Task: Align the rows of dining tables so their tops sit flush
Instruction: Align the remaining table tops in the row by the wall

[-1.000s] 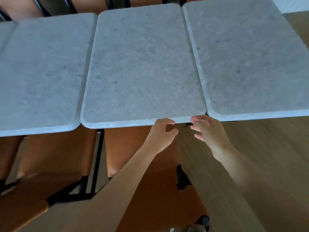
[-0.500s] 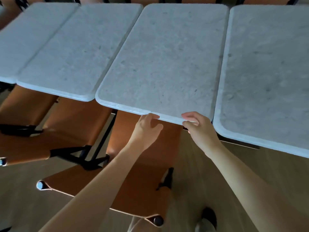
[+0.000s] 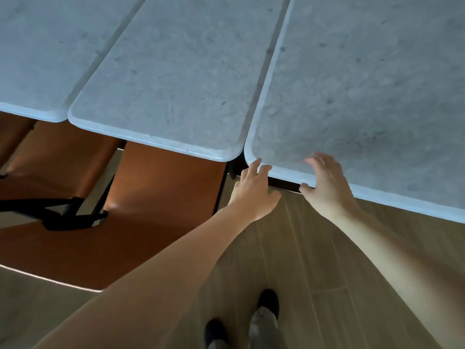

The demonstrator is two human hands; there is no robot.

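Note:
Three grey stone table tops stand side by side. The middle table [image 3: 176, 79] and the right table [image 3: 364, 84] are parted by a narrow dark gap, and their near edges run roughly in one line. The left table [image 3: 45, 46] touches the middle one. My left hand [image 3: 253, 191] is at the right table's near left corner, fingers apart, their tips against the rim. My right hand [image 3: 327, 187] holds that table's near edge, fingers spread on top and thumb under the rim.
Brown leather chairs [image 3: 156, 197] with black frames [image 3: 63, 215] are tucked under the middle and left tables. Wooden plank floor [image 3: 314, 260] lies below my arms. My dark shoes [image 3: 268, 302] stand on it just short of the right table's edge.
Both hands have left the middle table's near edge and moved right to the right table's near left corner. The view has shifted right and closer.

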